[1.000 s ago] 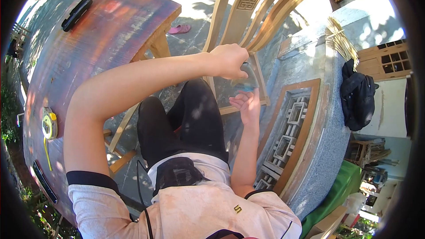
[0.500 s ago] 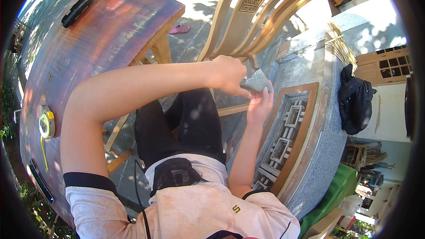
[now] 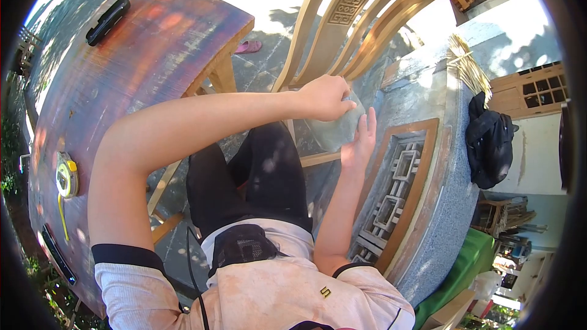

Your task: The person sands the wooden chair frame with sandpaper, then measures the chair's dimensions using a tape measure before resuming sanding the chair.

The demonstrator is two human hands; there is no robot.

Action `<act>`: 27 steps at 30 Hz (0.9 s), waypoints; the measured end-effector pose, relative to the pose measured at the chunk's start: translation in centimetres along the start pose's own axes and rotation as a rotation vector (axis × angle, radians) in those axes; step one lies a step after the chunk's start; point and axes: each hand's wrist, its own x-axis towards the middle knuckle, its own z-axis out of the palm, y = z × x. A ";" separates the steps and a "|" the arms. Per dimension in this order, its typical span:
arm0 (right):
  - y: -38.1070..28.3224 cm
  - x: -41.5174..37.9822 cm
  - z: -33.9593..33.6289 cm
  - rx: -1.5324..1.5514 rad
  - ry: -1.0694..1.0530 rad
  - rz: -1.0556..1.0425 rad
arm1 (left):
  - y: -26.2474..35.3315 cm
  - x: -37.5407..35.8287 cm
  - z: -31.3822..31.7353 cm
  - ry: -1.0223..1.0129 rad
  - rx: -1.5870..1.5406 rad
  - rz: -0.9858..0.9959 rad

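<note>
A thin grey-green sheet hangs above the floor beside my lap, its flat face showing. My left hand is closed on its upper edge, knuckles up. My right hand is on the other side of the sheet, fingers stretched upward and palm turned towards it; the sheet's edge touches or overlaps the palm near the thumb. The thumb's grip is too hidden to tell. Just beyond the hands stands a wooden chair with a carved, slatted back.
A wooden table on the left bears a black case, a yellow tape measure and a dark slim object. A pink slipper lies on the floor. To the right, a low wall bears a black bag and straw.
The sheet, bunched between the hands before, now hangs spread lower and to the left. My left hand has shifted slightly right, and my right hand's fingers have come more upright.
</note>
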 end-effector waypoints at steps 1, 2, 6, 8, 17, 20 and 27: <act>0.2 -0.1 0.1 0.074 0.018 0.071 | -0.4 0.0 0.3 0.064 -0.019 0.019; 0.5 -0.5 0.1 0.064 -0.009 0.105 | -0.8 0.1 0.6 0.128 -0.040 0.036; 1.5 -0.7 -0.3 0.009 -0.067 0.138 | 1.3 -0.9 -0.8 0.111 0.218 -0.121; 1.8 -0.2 -1.0 -0.060 -0.088 0.105 | 0.4 -1.4 0.9 0.306 0.410 -0.043; -0.1 -1.4 0.5 -0.886 -0.139 -0.381 | 0.3 -1.2 0.2 0.310 0.477 0.241; -1.0 -2.5 2.5 -1.038 -0.188 -0.564 | 0.9 -0.9 -0.2 0.119 0.392 0.182; 0.2 -1.3 -0.2 -0.806 -0.219 -0.363 | 2.3 -1.4 -0.9 0.097 0.261 0.082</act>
